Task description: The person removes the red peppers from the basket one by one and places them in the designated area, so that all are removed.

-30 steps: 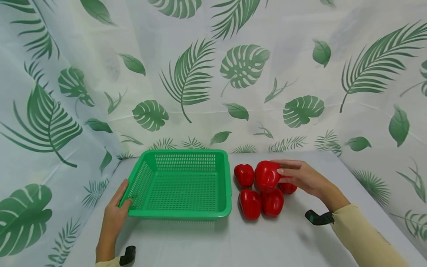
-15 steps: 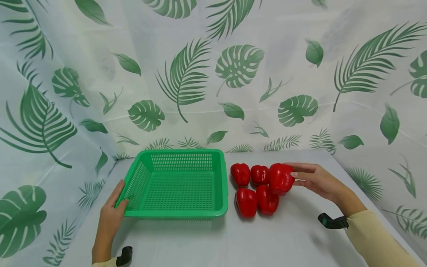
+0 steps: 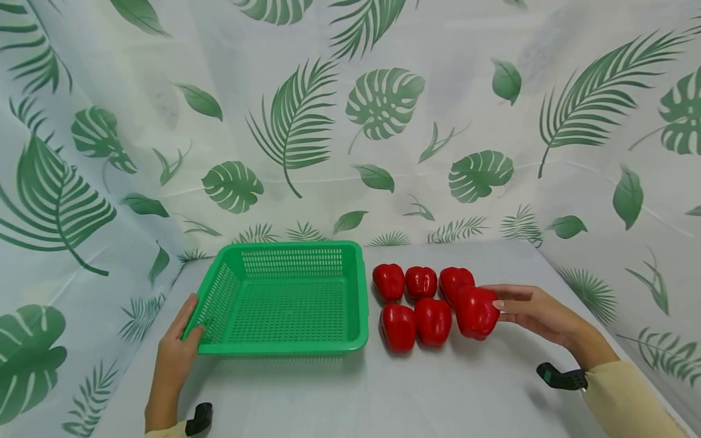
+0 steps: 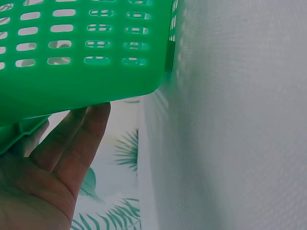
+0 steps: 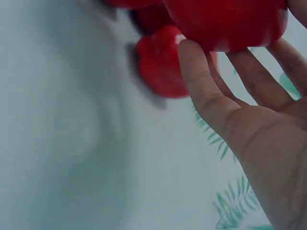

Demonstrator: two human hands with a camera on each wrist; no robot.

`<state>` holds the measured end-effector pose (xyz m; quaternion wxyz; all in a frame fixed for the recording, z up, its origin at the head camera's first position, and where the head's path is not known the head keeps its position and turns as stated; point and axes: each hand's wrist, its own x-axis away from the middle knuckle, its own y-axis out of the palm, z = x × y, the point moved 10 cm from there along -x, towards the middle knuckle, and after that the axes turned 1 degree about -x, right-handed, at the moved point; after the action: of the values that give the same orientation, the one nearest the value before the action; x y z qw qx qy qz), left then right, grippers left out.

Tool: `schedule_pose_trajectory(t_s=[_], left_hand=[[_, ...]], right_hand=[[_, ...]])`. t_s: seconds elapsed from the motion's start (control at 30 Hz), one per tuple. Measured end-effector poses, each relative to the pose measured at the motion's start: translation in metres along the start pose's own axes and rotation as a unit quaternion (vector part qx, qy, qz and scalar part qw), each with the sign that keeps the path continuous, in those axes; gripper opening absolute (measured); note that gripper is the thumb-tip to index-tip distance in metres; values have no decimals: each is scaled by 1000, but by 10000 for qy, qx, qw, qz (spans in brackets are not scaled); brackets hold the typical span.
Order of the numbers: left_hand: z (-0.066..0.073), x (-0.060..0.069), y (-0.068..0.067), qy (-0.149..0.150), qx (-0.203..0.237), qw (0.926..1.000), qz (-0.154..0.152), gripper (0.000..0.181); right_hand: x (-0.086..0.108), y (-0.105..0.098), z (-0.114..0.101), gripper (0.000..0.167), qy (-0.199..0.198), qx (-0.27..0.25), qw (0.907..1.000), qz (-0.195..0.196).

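Observation:
My right hand [image 3: 539, 311] holds a red bell pepper [image 3: 477, 312] from its right side, thumb and fingers around it; whether its bottom touches the table I cannot tell. In the right wrist view this bell pepper [image 5: 230, 21] fills the top. Several more red bell peppers stand to its left: three at the back, such as the middle one [image 3: 421, 283], and two in front, one of them [image 3: 398, 327] nearest the basket. With thumb and fingers at its left rim, my left hand [image 3: 176, 350] grips the green plastic basket [image 3: 282, 349]. Its fingers lie against the underside in the left wrist view.
A white table [image 3: 350, 401] carries everything. Behind it and at both sides hangs a leaf-patterned curtain [image 3: 306, 213]. The basket's raised walls stand just left of the peppers. A dark camera strap [image 3: 563, 377] sits on the right wrist.
My right hand has carried its bell pepper right and toward me, from above the others to the front row's right end. The left hand stays on the basket. The head view has shifted slightly.

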<state>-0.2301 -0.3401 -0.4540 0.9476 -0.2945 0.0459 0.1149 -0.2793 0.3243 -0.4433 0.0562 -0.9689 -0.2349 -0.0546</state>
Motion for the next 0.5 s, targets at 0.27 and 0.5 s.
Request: schedule_pose_trajectory(t_s=[0.27, 0.5], left_hand=[[1, 3, -2, -66, -122, 9999, 30, 62], [3, 1, 0, 21, -76, 10000, 0, 63]], right_hand=[[1, 4, 30, 42, 186, -98, 9990, -394], [1, 5, 44, 45, 349, 103, 9986, -385]])
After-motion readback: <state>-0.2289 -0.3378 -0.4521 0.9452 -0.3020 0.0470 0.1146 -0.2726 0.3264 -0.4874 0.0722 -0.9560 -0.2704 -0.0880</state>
